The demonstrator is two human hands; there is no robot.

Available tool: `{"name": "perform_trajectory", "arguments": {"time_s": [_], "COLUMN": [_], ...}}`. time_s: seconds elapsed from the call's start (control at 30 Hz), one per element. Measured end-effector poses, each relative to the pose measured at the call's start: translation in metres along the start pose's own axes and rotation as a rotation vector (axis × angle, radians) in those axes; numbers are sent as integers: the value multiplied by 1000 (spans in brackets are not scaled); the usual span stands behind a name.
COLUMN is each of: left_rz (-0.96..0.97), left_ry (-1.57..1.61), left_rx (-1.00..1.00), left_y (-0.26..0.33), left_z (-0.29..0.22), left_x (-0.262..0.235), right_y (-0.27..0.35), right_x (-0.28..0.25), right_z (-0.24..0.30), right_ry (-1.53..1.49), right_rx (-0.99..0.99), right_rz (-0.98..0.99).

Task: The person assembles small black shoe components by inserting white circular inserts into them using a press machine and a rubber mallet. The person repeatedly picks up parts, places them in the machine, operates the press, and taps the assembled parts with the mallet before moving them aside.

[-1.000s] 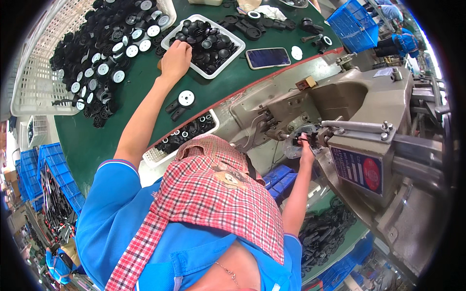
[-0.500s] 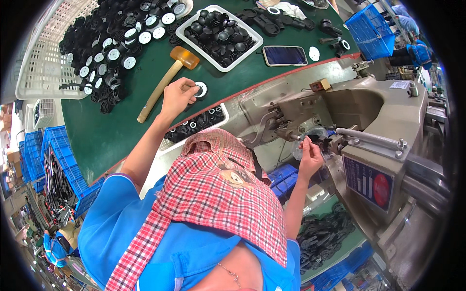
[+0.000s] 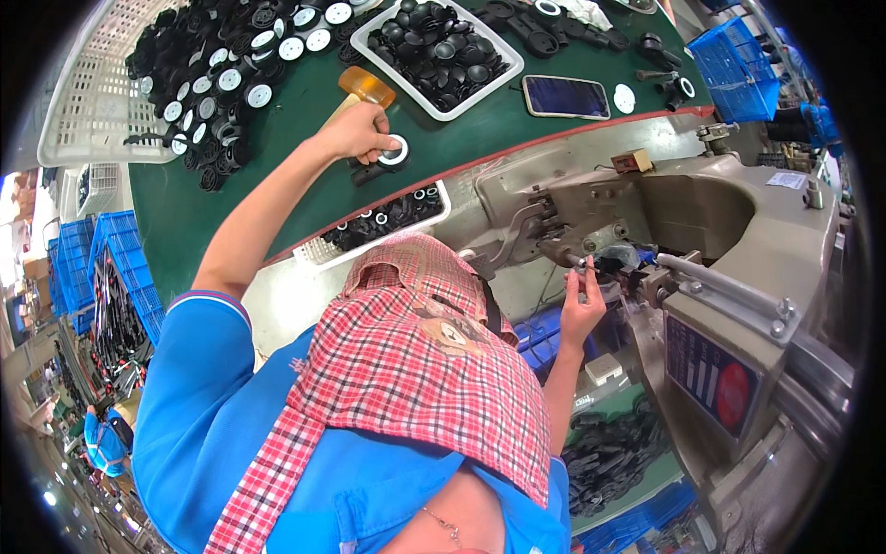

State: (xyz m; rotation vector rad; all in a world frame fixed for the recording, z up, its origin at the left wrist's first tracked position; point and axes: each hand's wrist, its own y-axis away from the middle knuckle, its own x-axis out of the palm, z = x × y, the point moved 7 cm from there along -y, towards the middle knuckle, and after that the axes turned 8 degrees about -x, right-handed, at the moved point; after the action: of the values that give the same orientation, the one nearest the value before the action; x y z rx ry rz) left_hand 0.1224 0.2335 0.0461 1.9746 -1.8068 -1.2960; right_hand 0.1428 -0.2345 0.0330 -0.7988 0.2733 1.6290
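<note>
Over the green table, my left hand (image 3: 358,134) is closed, thumb and fingertips pinching at a black wheel-like part with a white ring (image 3: 396,152). A short black piece (image 3: 367,174) juts out beside that part. Just behind the hand lies a mallet (image 3: 367,87) with an amber head, its wooden handle mostly covered by my arm and hand. My right hand (image 3: 581,305) is raised at the metal machine (image 3: 729,203), fingertips pressed together near a small metal tip (image 3: 583,262). Whatever those fingers hold is too small to make out.
A white tray (image 3: 437,113) of black domed caps stands beyond my left hand, a phone (image 3: 566,98) to its right. Black and white wheels (image 3: 226,88) pile up far left by a white basket (image 3: 69,111). Another white tray (image 3: 441,208) sits below the table's red edge.
My left hand has shifted from beside the white-ringed part onto it, now covering the mallet's handle. My right hand stays by the machine, its fingers slightly straighter. The whole view has shifted slightly.
</note>
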Motion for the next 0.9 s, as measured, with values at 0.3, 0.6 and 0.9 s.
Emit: {"name": "perform_trajectory", "arguments": {"time_s": [0.3,0.6,0.9], "left_rz": [-429,-769,-579], "left_ry": [-369,-360,291], "left_rx": [76,154,293], "left_y": [8,15,158], "left_z": [18,87,28], "left_x": [-23,-37,-16], "right_y": [48,-54,-85], "right_x": [49,190,265], "right_z": [-10,172,187], "right_ry": [-195,-315,-370], "right_rx": [379,-495,-573], "right_rz": [329,499,475]}}
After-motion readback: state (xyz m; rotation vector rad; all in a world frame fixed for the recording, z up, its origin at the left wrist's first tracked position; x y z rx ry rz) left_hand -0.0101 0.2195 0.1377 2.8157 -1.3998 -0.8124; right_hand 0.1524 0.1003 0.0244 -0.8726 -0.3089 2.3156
